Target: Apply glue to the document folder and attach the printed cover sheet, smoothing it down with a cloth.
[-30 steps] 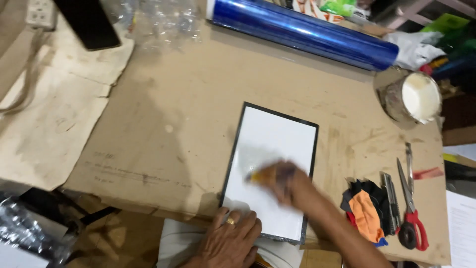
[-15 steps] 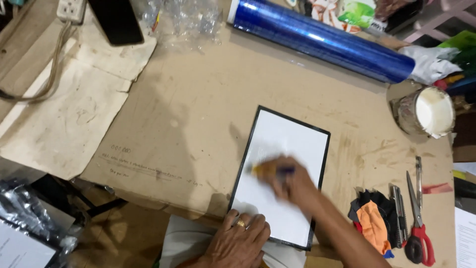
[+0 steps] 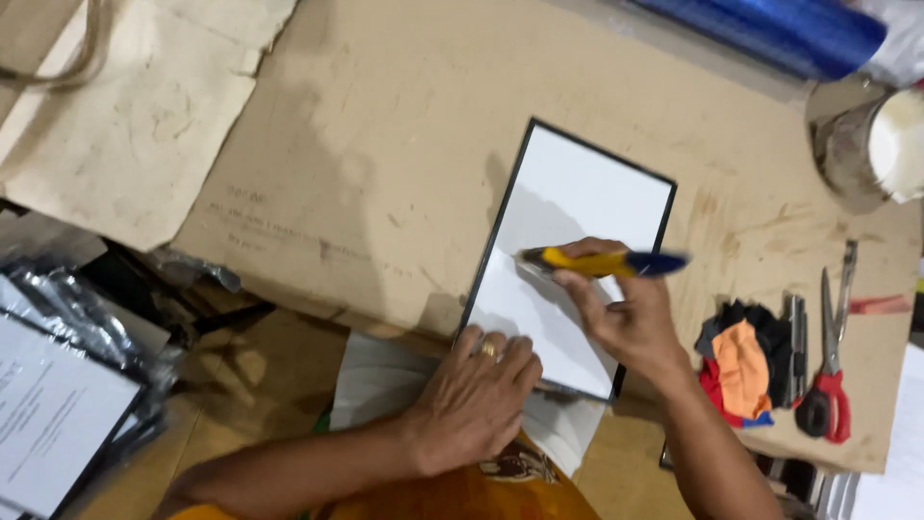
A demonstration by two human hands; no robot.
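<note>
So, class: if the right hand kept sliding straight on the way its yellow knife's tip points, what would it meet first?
The right hand aims the yellow knife leftward across the white panel. It would probably meet the panel's black left frame edge first, then bare cardboard; the tip's height above the panel is unclear.

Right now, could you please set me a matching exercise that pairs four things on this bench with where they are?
Things:
1. knife
2. left hand
3. scissors
4. blue roll

Places:
A. far right, beside the rags
B. top right, at the bench's far edge
C. in the right hand, over the white panel
D. pressing on the panel's near edge

Pairs: 1-C, 2-D, 3-A, 4-B
</note>
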